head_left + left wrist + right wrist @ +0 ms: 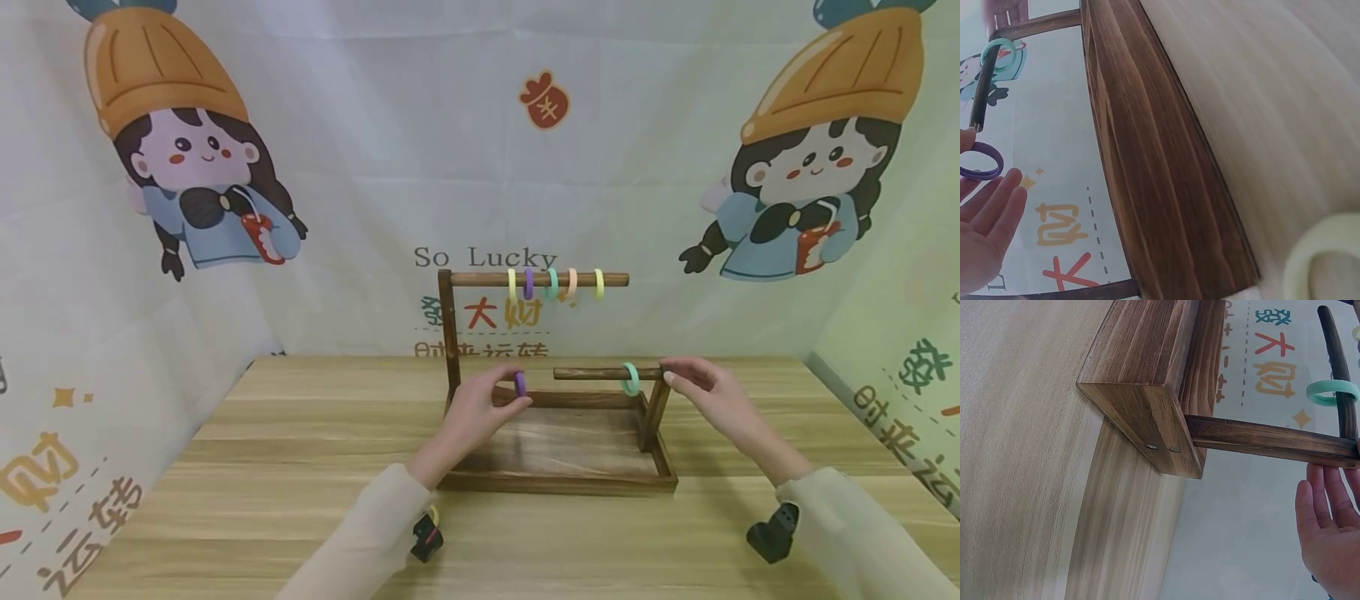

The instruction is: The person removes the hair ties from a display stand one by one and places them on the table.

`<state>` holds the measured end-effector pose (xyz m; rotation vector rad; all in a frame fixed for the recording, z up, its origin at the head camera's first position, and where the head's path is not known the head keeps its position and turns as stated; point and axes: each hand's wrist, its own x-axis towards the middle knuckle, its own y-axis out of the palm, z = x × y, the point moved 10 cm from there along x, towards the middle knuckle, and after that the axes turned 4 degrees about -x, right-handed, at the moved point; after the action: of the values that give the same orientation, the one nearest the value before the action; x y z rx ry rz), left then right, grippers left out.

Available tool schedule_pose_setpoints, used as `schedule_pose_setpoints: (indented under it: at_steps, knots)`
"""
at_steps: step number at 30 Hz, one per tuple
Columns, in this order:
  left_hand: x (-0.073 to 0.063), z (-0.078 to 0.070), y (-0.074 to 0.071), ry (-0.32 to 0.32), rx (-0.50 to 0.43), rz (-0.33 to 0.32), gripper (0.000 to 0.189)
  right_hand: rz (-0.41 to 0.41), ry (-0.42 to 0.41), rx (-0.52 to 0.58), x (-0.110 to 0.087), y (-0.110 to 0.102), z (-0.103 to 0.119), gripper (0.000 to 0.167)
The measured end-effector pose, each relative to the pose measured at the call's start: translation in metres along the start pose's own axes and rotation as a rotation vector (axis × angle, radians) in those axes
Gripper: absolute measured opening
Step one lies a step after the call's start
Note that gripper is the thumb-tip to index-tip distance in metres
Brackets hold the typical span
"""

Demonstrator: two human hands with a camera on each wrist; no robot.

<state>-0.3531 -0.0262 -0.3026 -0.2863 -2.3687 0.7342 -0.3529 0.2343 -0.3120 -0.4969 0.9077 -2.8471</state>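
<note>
Sleeves (363, 533): 2 | left hand (478, 402): 1 ring (521, 384) | hung rings (553, 292): 6

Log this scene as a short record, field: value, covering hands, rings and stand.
left hand: the left hand pinches a purple ring
held ring: off both bars, short of the lower bar's free end
right hand: the right hand holds the short post near its top
lower bar rings: one, green
upper bar rings: five; in head view, left to right, yellow, purple, green, peach, yellow
stand: wooden stand, upright on the table
</note>
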Motion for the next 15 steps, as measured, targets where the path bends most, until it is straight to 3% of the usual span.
schedule_pose_setpoints:
  at_steps: [7, 15]
  knots:
    - [-0.008, -0.001, -0.004, 0.000, -0.041, 0.012, 0.039, -0.005, -0.003, -0.008, 0.000, -0.001, 0.001, 0.046]
    - [-0.016, -0.006, -0.005, 0.055, -0.052, 0.029, 0.037, -0.006, -0.011, -0.014, -0.001, -0.001, 0.002, 0.045]
